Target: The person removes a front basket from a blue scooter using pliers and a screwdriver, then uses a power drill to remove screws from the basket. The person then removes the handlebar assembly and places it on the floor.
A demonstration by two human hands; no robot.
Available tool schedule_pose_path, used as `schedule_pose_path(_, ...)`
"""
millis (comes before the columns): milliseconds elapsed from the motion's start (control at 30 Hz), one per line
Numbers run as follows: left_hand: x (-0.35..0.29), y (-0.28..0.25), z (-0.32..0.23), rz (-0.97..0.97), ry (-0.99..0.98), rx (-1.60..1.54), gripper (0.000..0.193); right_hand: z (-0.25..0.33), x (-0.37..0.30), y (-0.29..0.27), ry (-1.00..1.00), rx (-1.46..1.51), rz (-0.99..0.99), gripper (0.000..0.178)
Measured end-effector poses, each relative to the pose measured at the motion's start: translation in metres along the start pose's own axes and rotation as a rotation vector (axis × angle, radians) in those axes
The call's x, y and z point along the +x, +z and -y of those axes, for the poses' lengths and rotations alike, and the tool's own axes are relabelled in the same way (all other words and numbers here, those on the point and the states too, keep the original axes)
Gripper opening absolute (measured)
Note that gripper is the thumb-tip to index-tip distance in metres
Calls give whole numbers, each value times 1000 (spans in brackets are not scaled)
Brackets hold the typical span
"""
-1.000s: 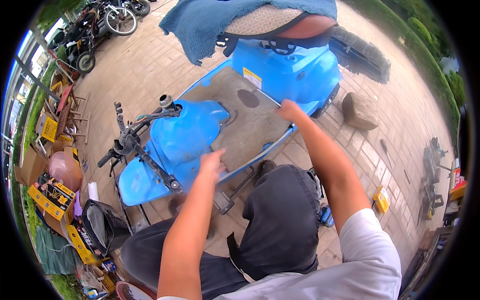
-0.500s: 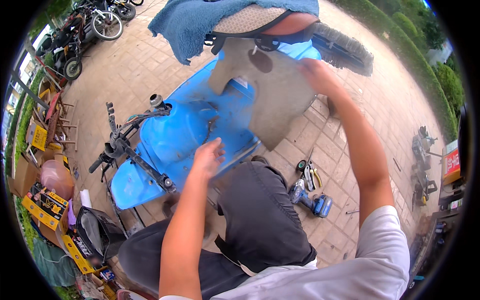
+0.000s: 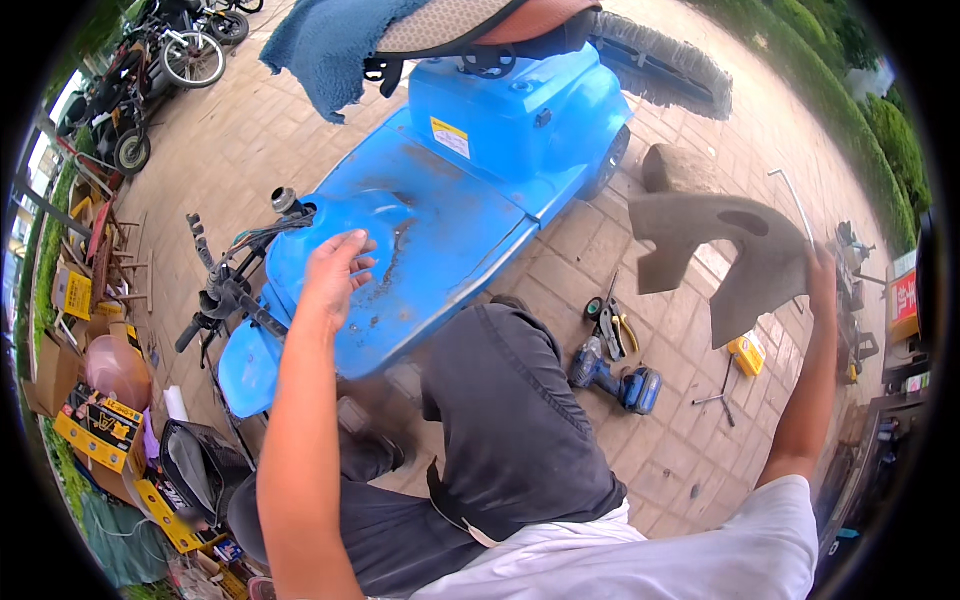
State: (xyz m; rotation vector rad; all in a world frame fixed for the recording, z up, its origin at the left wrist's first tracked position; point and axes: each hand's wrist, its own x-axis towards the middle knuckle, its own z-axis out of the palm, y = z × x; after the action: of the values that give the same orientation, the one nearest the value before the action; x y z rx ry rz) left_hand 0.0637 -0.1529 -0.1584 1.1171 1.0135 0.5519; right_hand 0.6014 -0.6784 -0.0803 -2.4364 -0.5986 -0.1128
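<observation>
My right hand (image 3: 822, 275) is stretched out to the far right, gripping the edge of a grey floor mat (image 3: 765, 268). The stiff, flat mat has a curved cutout and a darker oval patch, and it hangs in the air above the paving. My left hand (image 3: 340, 268) hovers over the front of the blue scooter's body (image 3: 460, 215), its fingers loosely bent and apart with nothing in them. Dark dirt streaks mark the scooter's bare footboard. A handlebar (image 3: 235, 300) with exposed cables stands left of my left hand.
By my knee lie a cordless drill (image 3: 618, 380) and pliers (image 3: 625, 335). A yellow case (image 3: 747, 354) and a T-shaped tool (image 3: 724, 398) sit farther right. A blue towel (image 3: 325, 60) drapes the seat. Boxes (image 3: 100, 425) crowd the left side; motorcycles (image 3: 190, 60) stand behind.
My right hand has swung the mat from above the footboard out to the right, uncovering the scooter's blue seat base. My left hand has shifted left and slightly up. The view has turned a little.
</observation>
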Motion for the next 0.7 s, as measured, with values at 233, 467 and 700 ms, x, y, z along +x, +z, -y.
schedule_pose_path(233, -43, -16, -57, 190, 58, 839, 46, 7, 17, 30, -45, -9, -231, 39)
schedule_pose_path(467, -97, -97, -46, 96, -52, 723, 43, -88, 38, 13, 343, 719, -503, 29)
schedule_pose_path(700, -97, -134, -30, -14, -93, 693, 43, -244, -66, 170, 352, -524, 11, 35)
